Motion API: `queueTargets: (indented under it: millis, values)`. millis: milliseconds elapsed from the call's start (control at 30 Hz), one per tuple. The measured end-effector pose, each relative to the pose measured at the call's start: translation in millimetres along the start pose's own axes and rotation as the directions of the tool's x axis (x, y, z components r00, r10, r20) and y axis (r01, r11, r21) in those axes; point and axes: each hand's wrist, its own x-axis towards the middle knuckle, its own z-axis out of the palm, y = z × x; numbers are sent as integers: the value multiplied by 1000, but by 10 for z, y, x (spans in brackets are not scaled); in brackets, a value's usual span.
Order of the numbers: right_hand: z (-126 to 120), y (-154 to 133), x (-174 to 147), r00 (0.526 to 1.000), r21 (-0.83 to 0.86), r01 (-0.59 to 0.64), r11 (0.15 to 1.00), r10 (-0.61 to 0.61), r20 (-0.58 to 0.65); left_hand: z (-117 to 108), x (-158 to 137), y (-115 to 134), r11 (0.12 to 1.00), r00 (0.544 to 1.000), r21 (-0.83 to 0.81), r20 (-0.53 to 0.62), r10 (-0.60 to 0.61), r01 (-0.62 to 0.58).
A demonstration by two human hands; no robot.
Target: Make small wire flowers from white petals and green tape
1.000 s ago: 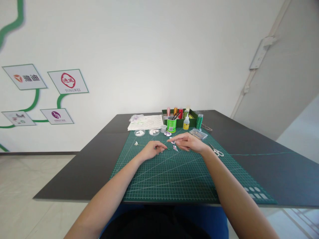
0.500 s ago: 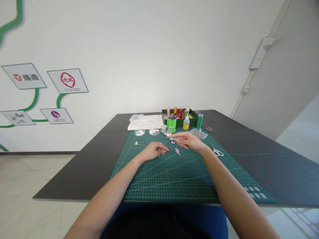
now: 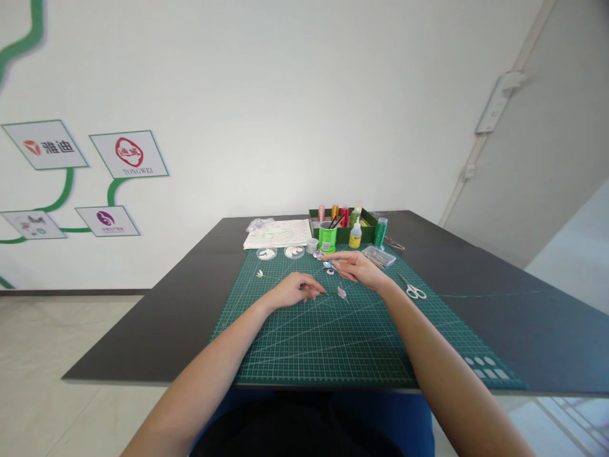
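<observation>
My left hand (image 3: 297,291) is closed in a pinch on the thin green stem of a small artificial flower (image 3: 342,293), whose pale pink and bluish petals point right, just above the mat. My right hand (image 3: 354,265) reaches in from the right with its index finger stretched out. That fingertip is at some shiny pale purple pieces (image 3: 318,254), touching or just above them. Below its fingers lie a pale blue piece (image 3: 327,264) and a small purple-and-dark piece (image 3: 330,271). A white flower on a stem (image 3: 260,274) lies left of my left hand.
The green cutting mat (image 3: 328,349) covers the table's middle. Behind are two shallow dishes (image 3: 294,252), a green can (image 3: 327,238), a glue bottle (image 3: 355,235), and a box (image 3: 368,233) with thread spools. White scissors (image 3: 415,292) and a clear case (image 3: 379,256) lie to the right.
The flower in my left hand has shifted slightly right and down and turned a little. My right index finger has moved slightly left and up, to the purple pieces.
</observation>
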Motion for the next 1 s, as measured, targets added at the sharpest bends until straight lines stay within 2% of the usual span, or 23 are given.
queueTargets:
  millis: [233,400,633,1000]
  values:
    - [-10,36,14,998,-12,-22,1000,21,-57,-4,-10,83,998,999,-56,-29,-18,16]
    - [-31,79,26,997,-10,-32,999,31,-69,4,1,91,986,999,-159,-5,-49,48]
    - [-42,164,53,996,-42,-61,997,58,-60,41,13,34,955,999,-297,-45,13,-26]
    - [-80,327,84,987,-96,-152,984,146,-67,15,11,80,958,988,-275,-149,46,-86]
